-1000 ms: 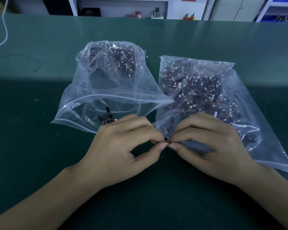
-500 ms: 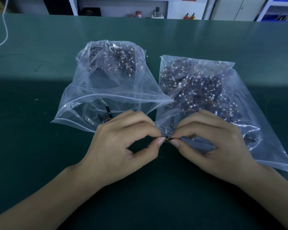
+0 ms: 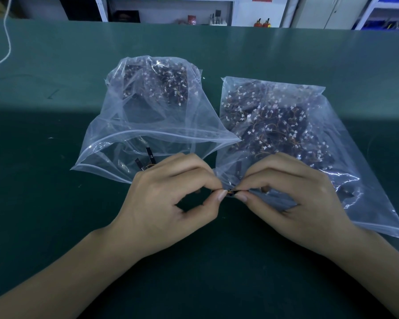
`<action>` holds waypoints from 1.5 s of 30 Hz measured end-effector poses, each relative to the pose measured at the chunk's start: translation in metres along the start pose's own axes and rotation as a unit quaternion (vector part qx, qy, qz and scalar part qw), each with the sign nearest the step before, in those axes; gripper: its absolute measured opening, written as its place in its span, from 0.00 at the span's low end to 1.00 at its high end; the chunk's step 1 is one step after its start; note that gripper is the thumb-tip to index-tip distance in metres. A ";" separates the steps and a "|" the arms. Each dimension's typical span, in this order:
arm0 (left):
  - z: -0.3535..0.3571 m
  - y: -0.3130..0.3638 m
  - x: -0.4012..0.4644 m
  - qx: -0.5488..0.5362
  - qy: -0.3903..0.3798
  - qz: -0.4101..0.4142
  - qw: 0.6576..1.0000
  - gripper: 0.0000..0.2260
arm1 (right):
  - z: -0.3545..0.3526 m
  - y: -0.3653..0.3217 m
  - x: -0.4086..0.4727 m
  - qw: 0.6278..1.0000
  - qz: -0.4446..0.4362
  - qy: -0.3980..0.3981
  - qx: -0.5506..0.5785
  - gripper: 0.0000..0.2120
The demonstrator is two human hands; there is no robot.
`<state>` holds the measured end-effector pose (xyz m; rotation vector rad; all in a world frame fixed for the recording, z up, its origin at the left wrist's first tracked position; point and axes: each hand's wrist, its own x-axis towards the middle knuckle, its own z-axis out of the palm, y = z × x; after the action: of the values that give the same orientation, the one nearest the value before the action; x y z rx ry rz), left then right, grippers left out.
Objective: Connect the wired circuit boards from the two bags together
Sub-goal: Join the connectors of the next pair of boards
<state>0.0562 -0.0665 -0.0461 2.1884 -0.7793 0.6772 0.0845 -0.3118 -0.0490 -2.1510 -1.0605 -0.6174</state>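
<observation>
Two clear plastic bags lie side by side on the green table [image 3: 44, 215] in front of me. My left hand [image 3: 168, 203] and my right hand [image 3: 293, 199] meet just in front of them, thumb tips almost touching. Each hand pinches one end of a small dark wired part [image 3: 230, 192] between thumb and forefinger, the other fingers curled loosely above. That part is so small and so covered by my fingertips that I cannot tell whether its two ends are already joined or only pressed close.

On my left, the left bag [image 3: 148, 125] stands puffed up with its zip mouth gaping toward me. Most of its circuit boards [image 3: 161, 84] are heaped at the far end, dark with small white connectors and thin orange wires. A couple of loose dark strips [image 3: 150, 155] lie near the mouth, just beyond my left knuckles.

On my right, the right bag [image 3: 359, 203] lies flatter, with its own pile of boards [image 3: 279, 125] spread through the middle. Its near edge runs under my right hand and wrist.

A white cable [image 3: 6, 40] trails across the far left corner of the table. Beyond the far edge stand white shelves [image 3: 171, 10] with small items on them.
</observation>
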 end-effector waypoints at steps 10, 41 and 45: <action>-0.002 -0.001 -0.001 -0.001 0.004 -0.035 0.999 0.08 | -0.003 0.002 -0.001 0.999 0.029 -0.038 -0.021 0.13; 0.009 -0.001 0.003 0.147 -0.048 0.048 0.987 0.07 | 0.001 0.009 -0.004 1.000 0.013 0.019 0.005 0.07; -0.004 -0.005 0.004 0.131 -0.013 -0.028 0.991 0.08 | 0.001 0.008 -0.005 1.000 0.025 0.018 0.003 0.07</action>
<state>0.0610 -0.0620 -0.0434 2.4498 -0.6694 0.7606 0.0887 -0.3176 -0.0559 -2.1463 -0.9857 -0.6248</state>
